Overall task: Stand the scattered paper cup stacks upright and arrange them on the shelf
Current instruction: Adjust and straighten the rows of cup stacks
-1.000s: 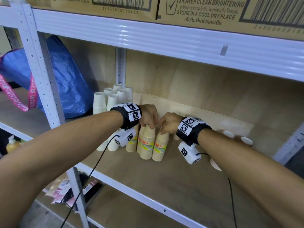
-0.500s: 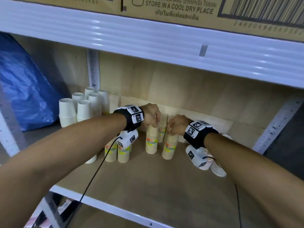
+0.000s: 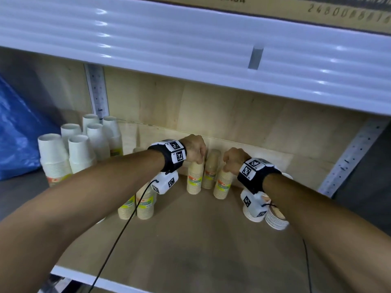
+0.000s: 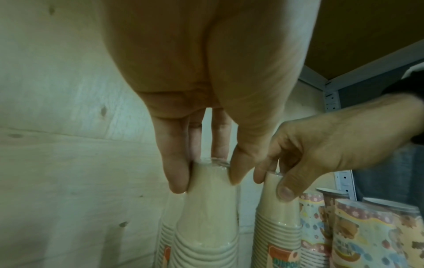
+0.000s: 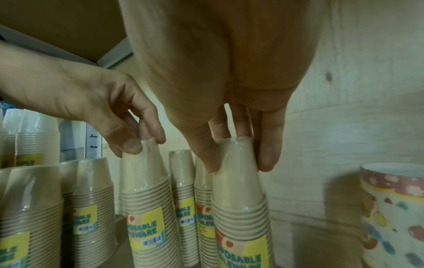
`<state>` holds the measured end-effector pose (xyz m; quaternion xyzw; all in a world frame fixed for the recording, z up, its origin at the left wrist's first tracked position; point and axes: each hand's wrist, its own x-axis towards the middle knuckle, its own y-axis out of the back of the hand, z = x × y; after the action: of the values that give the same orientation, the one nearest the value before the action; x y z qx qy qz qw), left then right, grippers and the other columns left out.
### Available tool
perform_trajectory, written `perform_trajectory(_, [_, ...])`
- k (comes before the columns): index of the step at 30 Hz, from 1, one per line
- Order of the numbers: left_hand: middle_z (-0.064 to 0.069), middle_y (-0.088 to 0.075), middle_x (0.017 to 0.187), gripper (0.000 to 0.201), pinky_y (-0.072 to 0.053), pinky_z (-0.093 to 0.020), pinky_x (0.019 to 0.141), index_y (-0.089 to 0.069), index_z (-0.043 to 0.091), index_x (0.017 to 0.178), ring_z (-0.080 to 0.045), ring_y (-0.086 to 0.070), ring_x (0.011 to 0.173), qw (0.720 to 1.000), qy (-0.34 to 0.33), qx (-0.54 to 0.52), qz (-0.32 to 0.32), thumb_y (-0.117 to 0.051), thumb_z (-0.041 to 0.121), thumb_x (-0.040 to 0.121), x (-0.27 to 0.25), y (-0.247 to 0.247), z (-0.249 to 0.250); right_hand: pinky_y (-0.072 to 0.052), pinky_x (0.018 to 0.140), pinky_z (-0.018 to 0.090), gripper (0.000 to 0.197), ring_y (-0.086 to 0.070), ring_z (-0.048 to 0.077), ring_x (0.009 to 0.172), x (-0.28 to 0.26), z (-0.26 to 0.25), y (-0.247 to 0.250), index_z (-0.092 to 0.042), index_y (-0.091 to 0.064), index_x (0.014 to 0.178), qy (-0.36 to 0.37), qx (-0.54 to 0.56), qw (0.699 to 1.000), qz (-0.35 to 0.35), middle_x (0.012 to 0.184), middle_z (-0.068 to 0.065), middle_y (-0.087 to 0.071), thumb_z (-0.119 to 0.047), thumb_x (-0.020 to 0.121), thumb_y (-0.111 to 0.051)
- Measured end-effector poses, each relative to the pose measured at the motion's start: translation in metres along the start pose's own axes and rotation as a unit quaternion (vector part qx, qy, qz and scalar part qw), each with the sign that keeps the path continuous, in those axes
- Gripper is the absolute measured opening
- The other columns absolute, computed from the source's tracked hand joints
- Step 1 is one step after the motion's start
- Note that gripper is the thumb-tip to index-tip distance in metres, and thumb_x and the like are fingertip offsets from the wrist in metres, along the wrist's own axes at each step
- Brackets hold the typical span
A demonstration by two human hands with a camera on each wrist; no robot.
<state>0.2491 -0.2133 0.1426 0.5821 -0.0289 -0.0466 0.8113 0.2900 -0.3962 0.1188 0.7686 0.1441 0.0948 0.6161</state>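
Two brown wrapped paper cup stacks stand upside down near the back of the wooden shelf [image 3: 190,246]. My left hand [image 3: 195,153] pinches the narrow top of the left stack [image 3: 195,180]; the left wrist view shows fingers and thumb [image 4: 206,179] around that stack [image 4: 206,214]. My right hand [image 3: 232,163] grips the top of the right stack [image 3: 223,186] the same way, my right hand [image 5: 236,163] being clamped on this stack [image 5: 241,217]. A third brown stack [image 3: 210,170] stands between and behind them. Both held stacks are upright.
Two more brown stacks [image 3: 137,208] stand at the front left under my left forearm. White cup stacks [image 3: 67,157] fill the far left. Patterned cup stacks [image 3: 275,216] sit under my right wrist. A back board and a white upper shelf beam [image 3: 211,49] close the space.
Both hands have carried their brown stacks to the right and toward the back board, away from the brown stacks at the front left. Both grips are unchanged.
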Motion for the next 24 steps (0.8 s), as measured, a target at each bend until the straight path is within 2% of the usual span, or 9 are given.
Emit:
perform_trajectory(6, [-0.001, -0.068, 0.108, 0.029, -0.052, -0.026, 0.073, -0.074, 0.015, 0.107, -0.018, -0.063, 0.092, 1.000, 0.007, 0.001, -0.003, -0.076, 0.017, 0.079, 0.011, -0.007, 0.000, -0.053, 0.082, 0.033, 0.032, -0.065, 0.029, 0.100, 0.013, 0.007, -0.008, -0.005, -0.066, 0.114, -0.005, 0.004, 1.000, 0.010, 0.111, 0.012, -0.067, -0.014, 0.082, -0.068])
perform_trajectory(10, [-0.003, -0.069, 0.107, 0.028, -0.052, -0.026, 0.070, -0.074, 0.015, 0.106, -0.019, -0.064, 0.092, 1.000, 0.017, -0.003, -0.007, -0.077, 0.018, 0.078, 0.017, -0.011, 0.000, -0.054, 0.078, 0.033, 0.032, -0.064, 0.029, 0.093, 0.023, 0.012, -0.012, -0.010, -0.063, 0.110, -0.006, 0.006, 1.000, 0.020, 0.108, 0.010, -0.065, -0.019, 0.079, -0.067])
perform_trajectory(14, [-0.004, -0.069, 0.107, 0.025, -0.046, -0.023, 0.064, -0.073, 0.014, 0.104, -0.018, -0.062, 0.089, 1.000, 0.017, -0.008, -0.019, -0.077, 0.018, 0.079, 0.022, -0.015, 0.000, -0.052, 0.075, 0.033, 0.025, -0.062, 0.028, 0.091, 0.030, 0.013, -0.012, -0.015, -0.061, 0.107, -0.002, 0.003, 0.999, 0.031, 0.106, 0.009, -0.063, -0.021, 0.082, -0.062])
perform_trajectory(20, [-0.004, -0.068, 0.110, 0.030, -0.047, -0.024, 0.067, -0.072, 0.014, 0.110, -0.018, -0.062, 0.092, 0.999, 0.028, -0.018, -0.023, -0.076, 0.018, 0.081, 0.026, -0.015, -0.002, -0.048, 0.075, 0.031, 0.030, -0.060, 0.029, 0.096, 0.040, 0.020, -0.015, -0.016, -0.058, 0.110, -0.011, 0.019, 0.999, 0.034, 0.110, 0.009, -0.059, -0.023, 0.082, -0.062])
perform_trajectory(24, [-0.004, -0.068, 0.112, 0.031, -0.048, -0.025, 0.069, -0.072, 0.014, 0.112, -0.018, -0.062, 0.093, 0.999, 0.030, -0.015, -0.028, -0.075, 0.018, 0.082, 0.027, -0.014, -0.002, -0.045, 0.071, 0.030, 0.024, -0.056, 0.025, 0.086, 0.045, 0.020, -0.016, -0.017, -0.059, 0.105, -0.013, 0.028, 0.998, 0.049, 0.105, 0.008, -0.059, -0.022, 0.082, -0.061])
